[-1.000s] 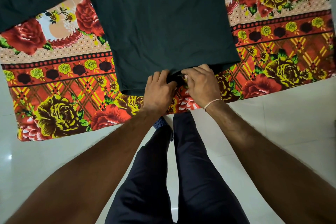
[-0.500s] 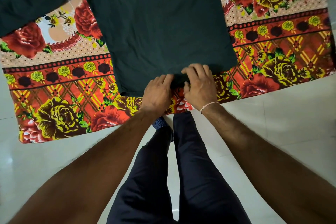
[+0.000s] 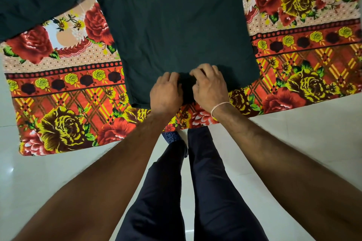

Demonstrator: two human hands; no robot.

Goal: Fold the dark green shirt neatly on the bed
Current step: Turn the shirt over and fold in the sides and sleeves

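Note:
The dark green shirt [image 3: 176,25] lies spread flat on the floral bed sheet [image 3: 68,103], its hem toward me and one long sleeve [image 3: 39,2] stretched out to the left. My left hand [image 3: 165,93] and my right hand [image 3: 210,86] sit side by side at the middle of the hem, fingers curled on the cloth. A small bunch of dark fabric is pinched up between them. The shirt's collar end is cut off by the top of the view.
The red and yellow rose-patterned sheet hangs over the near bed edge [image 3: 195,123]. Below it is a pale tiled floor [image 3: 293,133]. My legs in dark trousers [image 3: 195,191] stand right against the bed edge.
Both hands have stayed at the hem's middle, shifting a little farther onto the shirt. The bunch of fabric between them has grown slightly.

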